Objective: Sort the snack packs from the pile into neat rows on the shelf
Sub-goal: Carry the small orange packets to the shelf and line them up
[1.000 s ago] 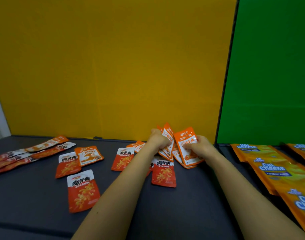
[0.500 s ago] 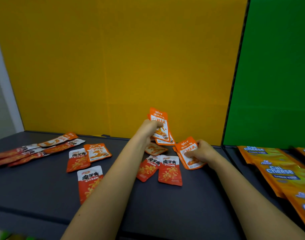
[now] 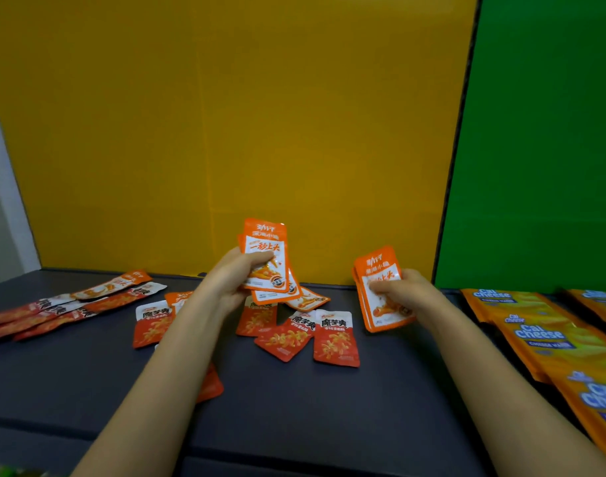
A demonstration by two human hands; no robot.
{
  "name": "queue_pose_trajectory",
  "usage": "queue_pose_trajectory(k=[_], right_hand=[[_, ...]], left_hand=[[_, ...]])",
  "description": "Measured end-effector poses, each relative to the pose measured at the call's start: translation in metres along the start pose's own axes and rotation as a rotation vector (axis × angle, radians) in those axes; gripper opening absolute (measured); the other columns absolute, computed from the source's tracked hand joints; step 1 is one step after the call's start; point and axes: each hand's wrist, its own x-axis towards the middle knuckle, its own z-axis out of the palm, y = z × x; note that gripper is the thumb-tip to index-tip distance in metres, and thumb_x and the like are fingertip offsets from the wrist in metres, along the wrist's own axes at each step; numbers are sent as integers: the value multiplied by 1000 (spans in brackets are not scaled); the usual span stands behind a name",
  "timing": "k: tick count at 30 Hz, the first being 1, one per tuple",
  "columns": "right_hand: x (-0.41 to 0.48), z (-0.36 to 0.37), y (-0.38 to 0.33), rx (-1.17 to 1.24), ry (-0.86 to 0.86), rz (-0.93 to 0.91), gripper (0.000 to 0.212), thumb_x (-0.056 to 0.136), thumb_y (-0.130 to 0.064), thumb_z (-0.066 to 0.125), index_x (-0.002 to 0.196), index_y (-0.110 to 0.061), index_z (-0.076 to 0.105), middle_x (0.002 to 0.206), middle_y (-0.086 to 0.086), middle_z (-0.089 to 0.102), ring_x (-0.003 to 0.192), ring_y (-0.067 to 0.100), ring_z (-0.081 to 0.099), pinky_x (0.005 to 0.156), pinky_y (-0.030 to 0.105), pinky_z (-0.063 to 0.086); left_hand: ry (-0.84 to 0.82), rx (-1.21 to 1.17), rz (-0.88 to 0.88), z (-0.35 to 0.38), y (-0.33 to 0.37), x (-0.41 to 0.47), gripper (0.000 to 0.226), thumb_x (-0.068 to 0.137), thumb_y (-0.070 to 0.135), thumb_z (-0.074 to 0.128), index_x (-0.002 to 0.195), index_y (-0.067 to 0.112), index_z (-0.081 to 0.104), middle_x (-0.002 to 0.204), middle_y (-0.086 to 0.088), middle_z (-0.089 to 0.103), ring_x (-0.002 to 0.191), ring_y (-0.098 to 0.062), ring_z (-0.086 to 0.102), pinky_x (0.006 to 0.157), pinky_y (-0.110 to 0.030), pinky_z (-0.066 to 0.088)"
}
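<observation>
**Shelf stock: snack packs, part-sorted**

- Left hand [image 3: 237, 280]: closed on a small fan of orange packs [image 3: 267, 259], held upright above the shelf [image 3: 329, 407]. Thumb lies across the front face of the top pack; the other fingers are behind the fan, hidden. Upper halves of the packs stand clear above the fingers.
- Right hand [image 3: 403, 294]: closed on a second stack [image 3: 379, 290] of the same orange packs, tilted left. Thumb presses the front face near its middle; fingers wrap the right edge and back. Stack is well apart from the left hand's fan.
- Pile [image 3: 301, 332]: red packs lying loose on the shelf between and below the two hands, overlapping; one orange pack [image 3: 308, 299] lies flat behind them.
- Further red packs [image 3: 151, 323] left of the left forearm, one partly hidden beneath it.
- Long sticks [image 3: 70, 304]: far left, lying roughly parallel.
- Cheese packs [image 3: 549, 335]: right side, in overlapping rows.
- Backing: yellow panel [image 3: 225, 132], green panel [image 3: 535, 132].
</observation>
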Motion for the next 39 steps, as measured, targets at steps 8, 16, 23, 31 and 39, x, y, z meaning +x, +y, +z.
queue_pose_trajectory(k=[8,16,23,31,39], right_hand=[[-98,-47,-34,286,203,-221,7,85,-12,63,83,-19,63,88,3,70,74,15,66,78,33,53],[-234,-106,8,368,583,-169,4,85,-16,63,86,-19,64,70,-6,74,61,5,69,54,17,54],[-339,-168,72,335,918,10,4,85,-21,63,90,-22,64,90,1,72,81,20,69,76,35,52],[-443,-256,147,376,1206,122,11,87,-16,62,98,-14,63,94,8,70,77,23,67,66,31,54],[-504,-376,198,337,1248,166,7,86,-18,63,93,-16,63,99,11,71,84,25,68,74,34,54]], left_hand=[[-245,-81,109,41,13,-45,11,87,15,59,96,21,56,87,-1,70,70,-15,69,57,-27,57],[-658,-116,95,128,-1,-114,12,87,14,59,93,23,54,86,2,68,58,-6,69,55,-22,57],[-985,-169,-12,231,-35,-188,24,88,6,56,111,11,54,90,-4,67,72,-16,65,73,-31,54],[-1179,-126,-125,355,-85,-278,25,88,8,58,111,14,53,96,-6,67,80,-20,66,72,-35,54],[-1260,-69,-139,489,-105,-364,14,88,13,58,100,20,57,94,-5,69,81,-23,67,70,-35,54]])
